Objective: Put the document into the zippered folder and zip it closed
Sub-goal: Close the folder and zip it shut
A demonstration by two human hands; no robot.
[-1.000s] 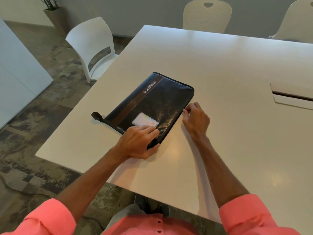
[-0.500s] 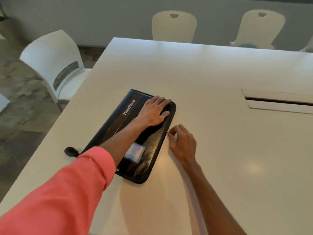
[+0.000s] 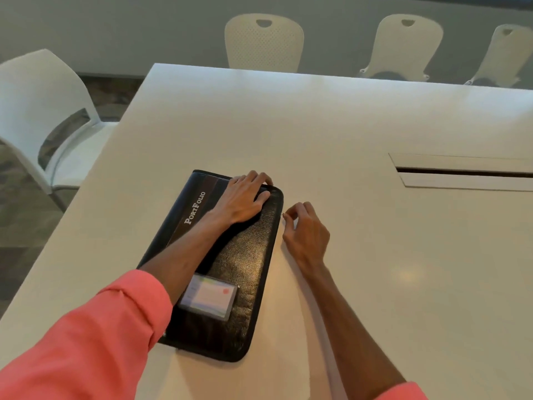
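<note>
The black zippered folder (image 3: 248, 272), lettered "PortFolio" and carrying a clear card pocket (image 3: 207, 297), lies closed and flat on the white table (image 3: 375, 284). My left hand (image 3: 245, 200) rests palm-down on its far end, fingertips curled over the far edge, holding it in place. At the folder's right edge near the far corner, my right hand (image 3: 305, 229) has thumb and forefinger pinched on the small zipper pull (image 3: 283, 215). No document is in view.
A cable slot (image 3: 461, 171) is cut into the tabletop at the right. A white chair (image 3: 49, 122) stands off the table's left side, and three cream chairs (image 3: 264, 41) line the far edge. The table's left edge runs close to the folder.
My left hand went from the folder's near end to its far end. My right hand slid along the right edge toward the far corner. The view shifted right.
</note>
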